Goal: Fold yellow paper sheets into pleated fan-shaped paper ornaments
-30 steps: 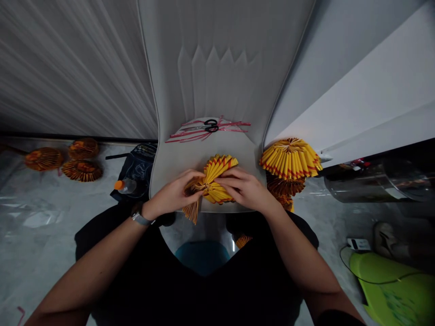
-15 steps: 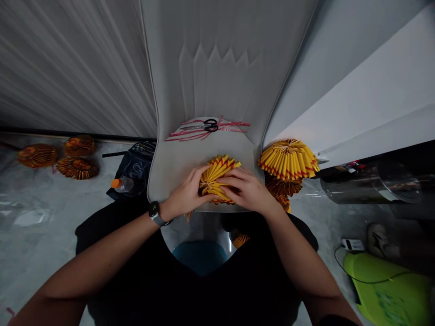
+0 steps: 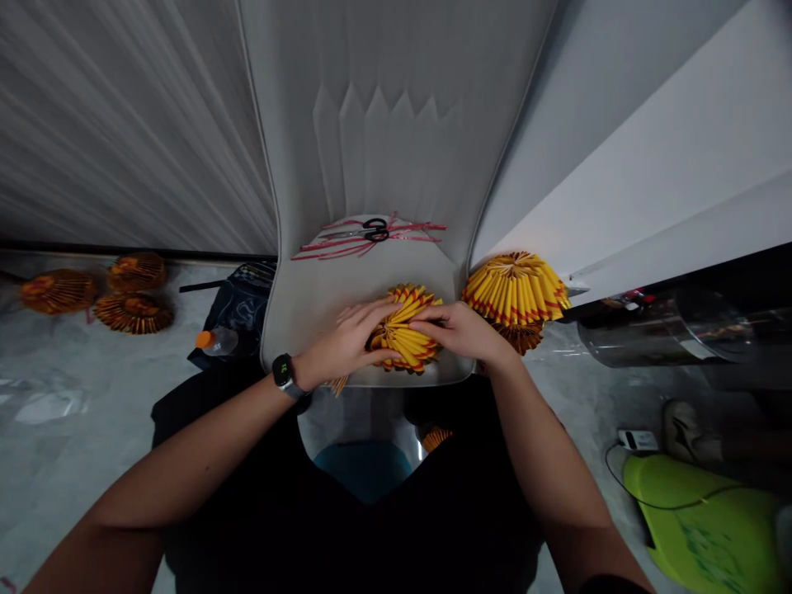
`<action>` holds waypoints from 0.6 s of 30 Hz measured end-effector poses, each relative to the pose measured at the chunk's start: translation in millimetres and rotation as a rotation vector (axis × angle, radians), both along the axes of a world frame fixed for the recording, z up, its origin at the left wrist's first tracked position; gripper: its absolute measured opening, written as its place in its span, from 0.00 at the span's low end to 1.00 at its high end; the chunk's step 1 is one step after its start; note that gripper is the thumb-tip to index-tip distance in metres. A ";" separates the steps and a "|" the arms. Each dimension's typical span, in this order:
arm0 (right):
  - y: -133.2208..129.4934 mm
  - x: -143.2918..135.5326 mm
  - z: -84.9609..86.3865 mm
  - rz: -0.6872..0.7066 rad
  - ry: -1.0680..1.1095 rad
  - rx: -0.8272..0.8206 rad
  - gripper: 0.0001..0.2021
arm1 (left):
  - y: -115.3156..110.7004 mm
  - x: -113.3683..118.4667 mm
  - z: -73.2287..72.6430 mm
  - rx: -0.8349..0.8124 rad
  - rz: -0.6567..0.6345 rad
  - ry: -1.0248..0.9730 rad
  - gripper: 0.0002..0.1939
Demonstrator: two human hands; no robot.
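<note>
Both my hands hold a yellow pleated paper rosette with red edging, low over the front of a grey chair seat. My left hand, a watch on its wrist, grips the rosette's left side, thumb near the pleated centre and fingers over the top. My right hand pinches pleats at the right side between thumb and fingers. The rosette's underside is hidden. Farther back on the seat, black-handled scissors lie across red plastic strips.
Finished-looking yellow rosettes are stacked right of the chair. Several more orange-gold rosettes lie on the floor at left. A bottle with an orange cap rests by a dark bag. A green stool-like object and a cable are at lower right.
My right hand has shifted from lying across the pleats to pinching them at the right side, showing more of the rosette. My left hand keeps its hold. The view has shifted slightly.
</note>
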State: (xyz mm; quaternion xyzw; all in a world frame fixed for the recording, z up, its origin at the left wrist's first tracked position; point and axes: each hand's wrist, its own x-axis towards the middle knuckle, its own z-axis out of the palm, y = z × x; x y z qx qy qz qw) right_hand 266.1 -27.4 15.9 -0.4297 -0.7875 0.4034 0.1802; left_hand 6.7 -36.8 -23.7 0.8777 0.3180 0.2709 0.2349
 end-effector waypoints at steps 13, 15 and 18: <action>-2.8 -1.6 -2.3 -0.011 -0.091 0.197 0.12 | 5.6 0.6 -7.9 0.120 -0.043 -0.054 0.24; -4.1 -5.0 0.2 0.015 -0.053 0.274 0.12 | 6.1 -1.3 -7.5 0.085 -0.036 -0.060 0.24; -5.5 -10.2 2.9 0.080 -0.048 0.321 0.15 | 7.0 -3.6 -7.8 0.052 -0.034 -0.068 0.25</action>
